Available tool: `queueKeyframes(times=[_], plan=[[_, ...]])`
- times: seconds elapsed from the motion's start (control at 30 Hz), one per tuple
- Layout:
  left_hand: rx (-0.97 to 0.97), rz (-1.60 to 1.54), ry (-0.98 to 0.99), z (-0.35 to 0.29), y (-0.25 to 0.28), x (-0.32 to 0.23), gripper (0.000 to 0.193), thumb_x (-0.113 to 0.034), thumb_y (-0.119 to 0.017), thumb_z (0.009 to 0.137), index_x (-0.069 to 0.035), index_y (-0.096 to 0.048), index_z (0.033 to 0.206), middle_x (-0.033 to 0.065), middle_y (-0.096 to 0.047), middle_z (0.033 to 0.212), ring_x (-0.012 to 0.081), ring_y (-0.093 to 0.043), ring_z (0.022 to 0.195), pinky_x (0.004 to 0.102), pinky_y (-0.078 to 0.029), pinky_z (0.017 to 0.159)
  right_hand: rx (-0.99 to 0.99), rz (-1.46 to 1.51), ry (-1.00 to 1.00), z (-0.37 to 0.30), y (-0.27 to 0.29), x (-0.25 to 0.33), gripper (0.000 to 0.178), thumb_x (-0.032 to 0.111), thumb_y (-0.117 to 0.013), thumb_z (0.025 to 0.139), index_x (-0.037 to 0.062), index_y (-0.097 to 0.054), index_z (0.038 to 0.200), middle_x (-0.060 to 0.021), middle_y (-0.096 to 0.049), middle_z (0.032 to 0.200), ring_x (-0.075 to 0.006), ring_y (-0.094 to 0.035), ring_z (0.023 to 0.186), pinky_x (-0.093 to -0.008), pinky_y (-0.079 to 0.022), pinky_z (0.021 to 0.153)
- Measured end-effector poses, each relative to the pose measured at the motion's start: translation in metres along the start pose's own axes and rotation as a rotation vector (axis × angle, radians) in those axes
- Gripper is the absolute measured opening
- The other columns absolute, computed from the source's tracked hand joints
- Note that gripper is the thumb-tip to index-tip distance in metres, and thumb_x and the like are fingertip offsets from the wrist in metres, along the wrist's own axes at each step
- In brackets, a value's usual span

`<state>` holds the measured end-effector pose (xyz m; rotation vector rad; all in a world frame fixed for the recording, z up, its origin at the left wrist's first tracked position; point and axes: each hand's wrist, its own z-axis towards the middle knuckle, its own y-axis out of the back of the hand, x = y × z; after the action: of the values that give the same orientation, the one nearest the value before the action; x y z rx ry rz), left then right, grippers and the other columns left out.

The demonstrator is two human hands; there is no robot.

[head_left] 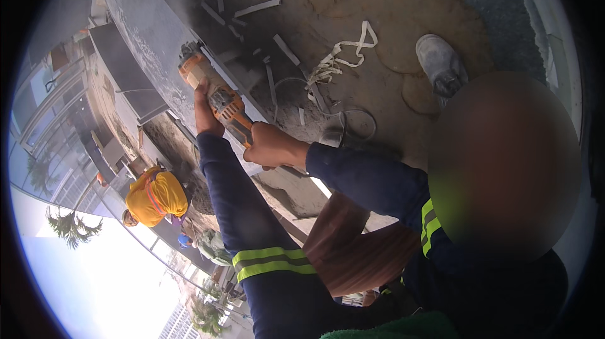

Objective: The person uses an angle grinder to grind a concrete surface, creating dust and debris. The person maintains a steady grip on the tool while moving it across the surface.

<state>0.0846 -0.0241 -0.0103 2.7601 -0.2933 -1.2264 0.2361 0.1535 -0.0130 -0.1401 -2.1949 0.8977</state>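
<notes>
An orange and black power tool (228, 104), shaped like an angle grinder, is in both my hands. My left hand (207, 113) closes round its front body, near the head. Round the rear handle, my right hand (274, 145) is closed, with a dark cord trailing below. The tool's head is at the edge of a long grey slab (142, 14), and dust hangs in the air beyond it. I cannot make out its disc. Dark blue sleeves with yellow-green reflective bands cover my arms.
Broken pale strips (258, 7) and a tangled white strap (343, 52) lie on the dusty ground. A cable (372, 126) loops there too. A grey dusty shoe (439, 62) stands at the right. Two co-workers, one in a yellow top (157, 199), are at the left; the view is tilted.
</notes>
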Motion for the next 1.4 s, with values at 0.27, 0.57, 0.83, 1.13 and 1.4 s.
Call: queueKeyframes(times=[0.27,0.57,0.83,1.13,1.4], plan=[[-0.001,0.017,-0.015,0.002,0.006,0.003,0.055,-0.050,-0.067,0.101,-0.006,-0.058,0.132,0.0115,-0.071,0.103,0.0261,-0.074,0.089,0.0439,-0.063,0.080,0.006,0.032,0.019,0.009,-0.005,-0.007,0.031,0.008,-0.068,0.088,-0.0139,-0.057,0.107,-0.0153,-0.066,0.075,-0.0226,-0.068,0.059,-0.0390,-0.051,0.051],[0.014,0.044,-0.012,0.014,0.004,-0.013,0.057,-0.051,-0.067,0.101,-0.004,-0.057,0.130,0.0136,-0.070,0.101,0.0283,-0.075,0.086,0.0467,-0.065,0.077,0.009,0.062,0.032,0.032,-0.006,0.000,0.020,0.004,-0.067,0.087,-0.0106,-0.056,0.096,-0.0132,-0.060,0.070,-0.0203,-0.061,0.051,-0.0395,-0.045,0.045],[-0.004,0.058,-0.019,0.001,-0.006,-0.007,0.049,-0.050,-0.065,0.102,-0.006,-0.062,0.124,0.0096,-0.073,0.097,0.0246,-0.075,0.083,0.0405,-0.064,0.076,0.000,0.002,0.026,0.017,-0.005,-0.007,0.033,0.008,-0.069,0.088,-0.0149,-0.057,0.109,-0.0164,-0.066,0.077,-0.0234,-0.068,0.058,-0.0389,-0.051,0.050],[0.011,0.020,-0.018,-0.001,0.009,0.006,0.060,-0.051,-0.068,0.100,-0.003,-0.058,0.135,0.0125,-0.071,0.109,0.0269,-0.074,0.097,0.0439,-0.063,0.086,0.000,-0.013,0.009,0.002,-0.006,-0.008,0.044,0.012,-0.070,0.089,-0.0167,-0.055,0.119,-0.0187,-0.069,0.083,-0.0249,-0.073,0.066,-0.0373,-0.057,0.056],[0.020,0.063,-0.005,0.012,0.008,-0.006,0.059,-0.050,-0.068,0.100,-0.003,-0.057,0.134,0.0131,-0.069,0.107,0.0272,-0.074,0.094,0.0447,-0.063,0.085,0.008,0.037,0.028,0.029,-0.006,-0.006,0.030,0.005,-0.069,0.087,-0.0138,-0.056,0.107,-0.0147,-0.064,0.077,-0.0207,-0.065,0.058,-0.0382,-0.048,0.049]])
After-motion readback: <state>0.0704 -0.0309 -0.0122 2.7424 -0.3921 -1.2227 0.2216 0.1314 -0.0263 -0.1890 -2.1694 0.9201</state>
